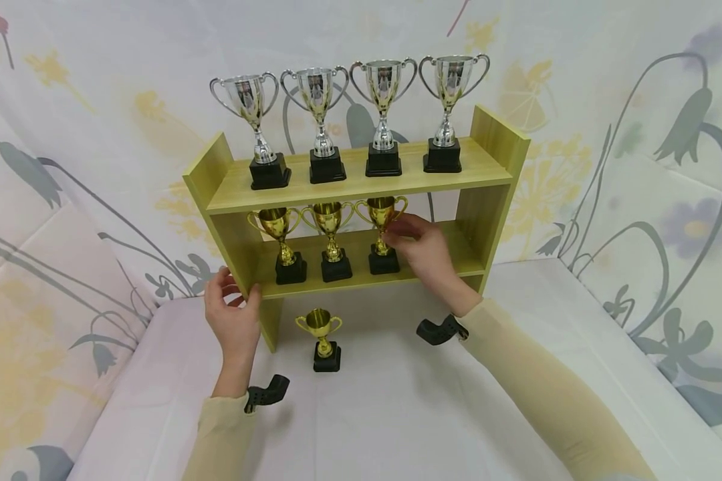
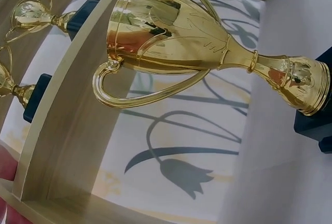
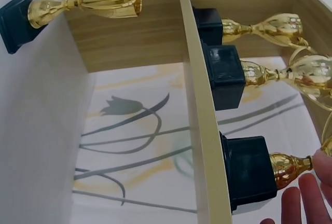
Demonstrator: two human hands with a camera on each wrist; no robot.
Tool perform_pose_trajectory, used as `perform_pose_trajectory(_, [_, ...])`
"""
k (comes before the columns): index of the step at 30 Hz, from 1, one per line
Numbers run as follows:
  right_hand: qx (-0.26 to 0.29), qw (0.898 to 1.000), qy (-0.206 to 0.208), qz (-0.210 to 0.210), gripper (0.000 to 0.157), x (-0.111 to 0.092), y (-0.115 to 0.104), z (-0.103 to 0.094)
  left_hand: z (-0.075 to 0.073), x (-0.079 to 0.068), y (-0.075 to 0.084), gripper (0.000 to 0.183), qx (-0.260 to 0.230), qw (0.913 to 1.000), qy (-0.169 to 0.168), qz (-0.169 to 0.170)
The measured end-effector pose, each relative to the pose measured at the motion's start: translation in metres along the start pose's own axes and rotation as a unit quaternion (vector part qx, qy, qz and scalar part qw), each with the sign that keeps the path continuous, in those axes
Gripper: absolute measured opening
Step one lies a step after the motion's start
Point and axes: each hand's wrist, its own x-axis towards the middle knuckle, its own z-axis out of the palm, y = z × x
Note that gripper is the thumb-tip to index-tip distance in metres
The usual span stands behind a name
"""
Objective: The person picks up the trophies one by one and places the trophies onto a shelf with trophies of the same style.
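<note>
My right hand (image 1: 428, 257) pinches the stem of a gold trophy cup (image 1: 380, 211) on the lower board of a wooden shelf (image 1: 361, 190). Its black base (image 3: 251, 169) is at the board's front edge. Two similar gold trophies, a middle one (image 1: 327, 217) and a left one (image 1: 275, 224), stand to its left. With thumb and fingers on either side, my left hand (image 1: 233, 324) grips the shelf's left side panel (image 1: 225, 234) near the lower board. Another gold trophy (image 1: 319, 323) stands upright on the table in front of the shelf, looming large in the left wrist view.
Several silver trophies (image 1: 382, 83) with black bases line the top board. The shelf's right side panel (image 1: 487, 214) rises beside my right forearm. A white cloth covers the table (image 1: 385, 414), and a flower-printed curtain (image 1: 577, 107) hangs behind.
</note>
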Motion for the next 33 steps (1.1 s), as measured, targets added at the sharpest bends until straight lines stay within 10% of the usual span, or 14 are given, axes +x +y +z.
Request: perform_pose_trajectory(33, [-0.010, 0.999, -0.002, 0.035, 0.040, -0.034, -0.006, -0.012, -0.001, -0.001, -0.003, 0.041, -0.005, 0.9994, -0.018, -0.029])
